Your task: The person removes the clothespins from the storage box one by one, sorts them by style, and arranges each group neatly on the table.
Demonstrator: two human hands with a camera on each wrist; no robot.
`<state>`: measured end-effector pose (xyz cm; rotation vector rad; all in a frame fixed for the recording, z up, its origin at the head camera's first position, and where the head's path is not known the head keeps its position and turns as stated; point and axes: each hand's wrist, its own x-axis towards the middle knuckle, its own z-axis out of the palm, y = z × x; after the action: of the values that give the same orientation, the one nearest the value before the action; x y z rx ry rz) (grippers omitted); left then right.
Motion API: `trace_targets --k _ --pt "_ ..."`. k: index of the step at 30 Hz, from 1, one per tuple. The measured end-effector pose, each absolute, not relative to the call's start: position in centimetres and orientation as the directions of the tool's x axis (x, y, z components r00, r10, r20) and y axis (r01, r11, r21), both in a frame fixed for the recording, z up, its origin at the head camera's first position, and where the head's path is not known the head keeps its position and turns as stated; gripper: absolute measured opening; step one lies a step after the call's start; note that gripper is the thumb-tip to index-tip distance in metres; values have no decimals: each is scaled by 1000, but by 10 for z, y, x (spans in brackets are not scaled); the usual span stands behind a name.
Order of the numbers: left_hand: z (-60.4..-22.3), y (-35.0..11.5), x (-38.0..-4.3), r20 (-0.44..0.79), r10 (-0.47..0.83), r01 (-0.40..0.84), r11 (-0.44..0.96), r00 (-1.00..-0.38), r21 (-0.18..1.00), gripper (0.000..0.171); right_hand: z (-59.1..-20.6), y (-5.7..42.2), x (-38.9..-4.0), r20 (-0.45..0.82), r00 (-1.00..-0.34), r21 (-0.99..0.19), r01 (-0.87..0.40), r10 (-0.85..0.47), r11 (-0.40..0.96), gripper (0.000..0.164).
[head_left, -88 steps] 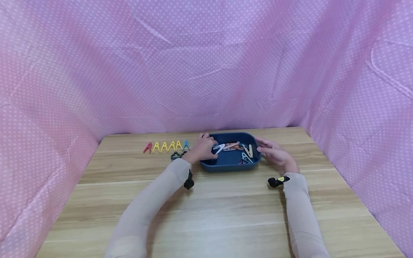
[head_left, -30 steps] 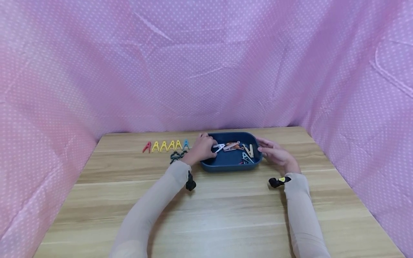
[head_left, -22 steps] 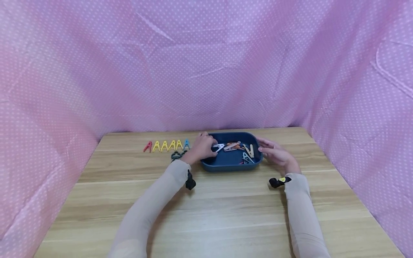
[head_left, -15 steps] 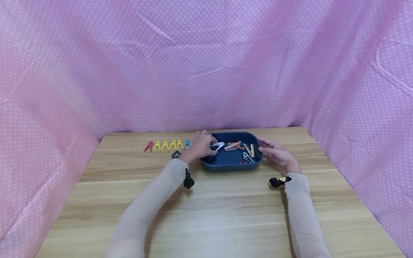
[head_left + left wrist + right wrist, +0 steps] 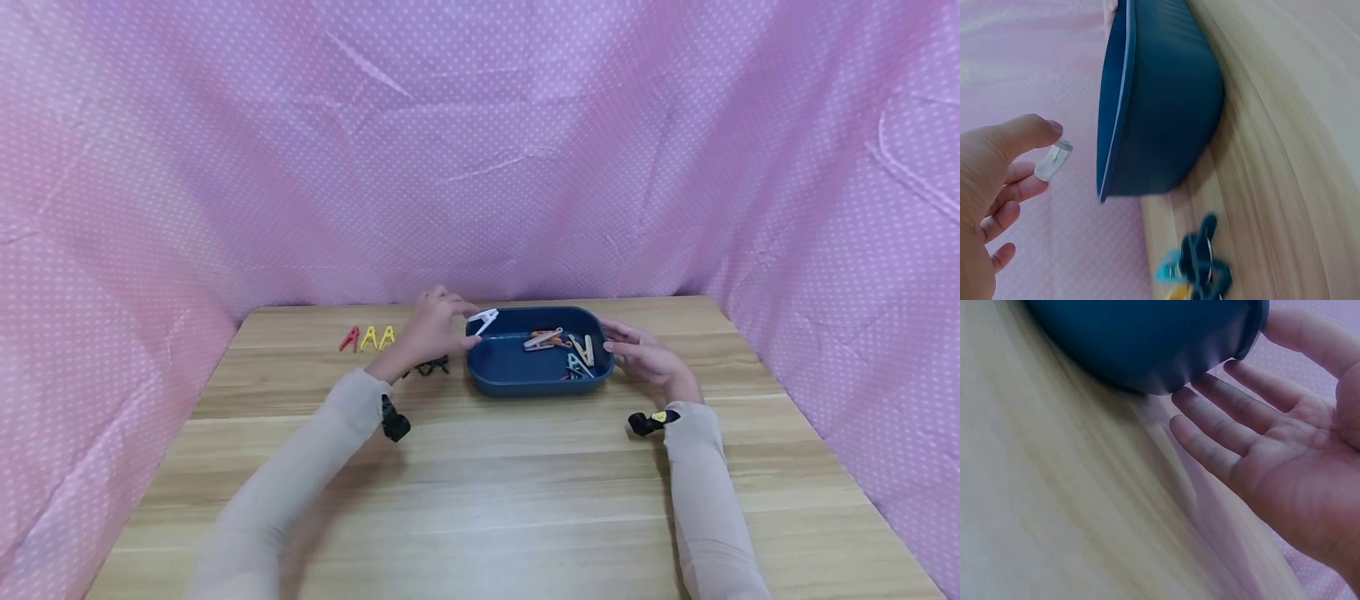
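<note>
My left hand (image 5: 429,327) pinches a white clothespin (image 5: 486,318) between thumb and fingertips, above the left rim of a dark blue bin (image 5: 525,388). In the left wrist view that clothespin (image 5: 1054,160) appears end-on, apart from the bin wall. The fingers of my right hand (image 5: 647,357) are nearly straight and touch the bin's right end, with the thumb at the rim (image 5: 1264,315). Inside the bin lie a pink clothespin (image 5: 542,340), an orange one partly under it, a cream one (image 5: 582,350) and a pale blue one (image 5: 576,364).
Left of the bin, a red clothespin (image 5: 349,338) and yellow clothespins (image 5: 368,337) stand in a row on the wooden table (image 5: 510,483). My left hand hides part of the row. Dark green clothespins (image 5: 432,365) lie nearer. A pink dotted cloth (image 5: 480,167) hangs behind.
My left hand has lifted the white clothespin from inside the bin and moved left and up to the rim. It now covers more of the row. My right hand stays at the bin.
</note>
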<state>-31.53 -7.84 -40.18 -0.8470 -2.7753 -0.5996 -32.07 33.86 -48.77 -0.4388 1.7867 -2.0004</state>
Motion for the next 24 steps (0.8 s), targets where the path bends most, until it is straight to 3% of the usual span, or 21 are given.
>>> trace_targets --k 15,24 --pt "-405 -124 -287 415 508 640 712 -754 291 44 -490 339 -320 -21 -858 -987 100 -513 -126 62" --pt "-415 -141 -272 364 513 615 741 -778 271 40 -488 337 -320 -19 -863 -989 89 -505 -114 63"
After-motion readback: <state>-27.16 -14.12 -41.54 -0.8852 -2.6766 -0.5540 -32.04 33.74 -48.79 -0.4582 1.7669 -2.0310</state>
